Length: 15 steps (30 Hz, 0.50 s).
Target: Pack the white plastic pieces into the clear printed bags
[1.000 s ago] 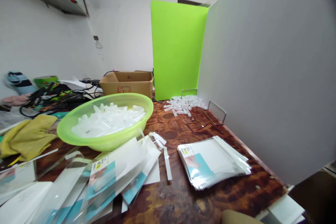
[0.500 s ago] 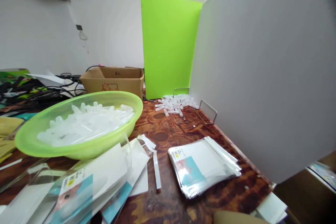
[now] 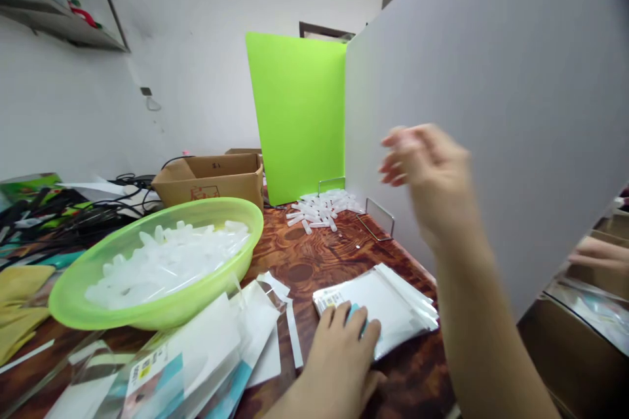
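Note:
My left hand [image 3: 344, 347] is low at the centre, palm down, with its fingers spread over the near left part of a stack of clear packaging sleeves [image 3: 393, 308]. White cards with blue print show through the film. My right hand [image 3: 425, 173] is raised in front of the grey panel, apart from the table. Its fingers are bent inward and smeared by motion, so whether anything is between them cannot be made out. Left of my left hand lies a looser pile of similar printed sleeves [image 3: 191, 353], with thin white strips [image 3: 293, 334] beside it.
A green bowl [image 3: 73, 304] holds many translucent white plastic pieces [image 3: 171, 262]. More small white tubes [image 3: 319, 209] lie near the green panel [image 3: 299, 118]. A grey panel [image 3: 515, 111] stands along the right edge, with wire stands [image 3: 378, 219]. A cardboard box [image 3: 211, 183] sits behind. Another person's hand [image 3: 602, 255] shows at far right.
Both my hands have come into view, the left onto the sleeve stack, the right up before the grey panel. The camera view has tilted upward, and another person's hand now shows at right.

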### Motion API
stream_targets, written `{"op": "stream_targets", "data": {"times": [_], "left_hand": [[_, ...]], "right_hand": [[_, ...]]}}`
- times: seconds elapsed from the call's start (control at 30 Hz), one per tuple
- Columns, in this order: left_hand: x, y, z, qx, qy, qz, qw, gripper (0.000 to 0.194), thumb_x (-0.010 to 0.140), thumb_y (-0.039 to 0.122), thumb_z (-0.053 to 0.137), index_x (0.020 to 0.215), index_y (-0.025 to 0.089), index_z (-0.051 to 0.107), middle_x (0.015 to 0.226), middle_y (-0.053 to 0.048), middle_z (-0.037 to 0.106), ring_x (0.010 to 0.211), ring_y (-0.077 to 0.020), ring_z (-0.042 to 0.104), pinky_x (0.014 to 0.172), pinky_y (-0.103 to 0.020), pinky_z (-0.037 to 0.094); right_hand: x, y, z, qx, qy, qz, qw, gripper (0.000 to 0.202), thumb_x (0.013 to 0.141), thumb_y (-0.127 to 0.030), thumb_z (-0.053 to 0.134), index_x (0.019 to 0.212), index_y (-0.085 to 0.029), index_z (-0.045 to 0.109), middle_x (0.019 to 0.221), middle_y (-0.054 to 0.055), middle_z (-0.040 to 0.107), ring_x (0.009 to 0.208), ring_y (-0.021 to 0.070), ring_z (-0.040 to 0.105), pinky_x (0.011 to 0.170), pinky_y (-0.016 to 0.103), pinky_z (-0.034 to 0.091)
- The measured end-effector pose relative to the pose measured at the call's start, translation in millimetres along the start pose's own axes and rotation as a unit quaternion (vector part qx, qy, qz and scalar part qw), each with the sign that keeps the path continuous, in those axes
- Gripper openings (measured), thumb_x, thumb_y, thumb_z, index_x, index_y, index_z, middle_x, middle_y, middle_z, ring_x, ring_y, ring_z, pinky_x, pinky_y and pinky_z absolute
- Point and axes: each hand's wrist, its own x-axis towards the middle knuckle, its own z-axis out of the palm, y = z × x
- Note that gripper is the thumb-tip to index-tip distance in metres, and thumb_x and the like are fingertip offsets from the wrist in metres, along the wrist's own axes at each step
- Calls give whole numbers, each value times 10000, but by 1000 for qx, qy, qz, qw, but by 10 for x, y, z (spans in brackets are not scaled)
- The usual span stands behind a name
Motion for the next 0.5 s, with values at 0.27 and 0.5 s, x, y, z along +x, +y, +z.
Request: {"op": "stream_targets", "data": {"times": [0.27,0.5], "left_hand": [[-13,120,-102,72,-34,37,996,171,919,211,452,1032,152,566,982,-72,689,935,-292,645,747,-481,555],[-81,125,-529,97,-51,50,993,102,869,121,506,937,126,582,902,-90,691,812,-274,662,679,-424,566]], "right_hand": [[162,1017,1374,-271,-484,58,830,227,905,-342,575,999,-139,615,984,44,638,844,156,623,764,346,528],[-60,1323,1826,-322,-551,-30,769,278,911,-314,569,1142,-160,570,1153,77,587,985,197,599,843,406,515]]}}
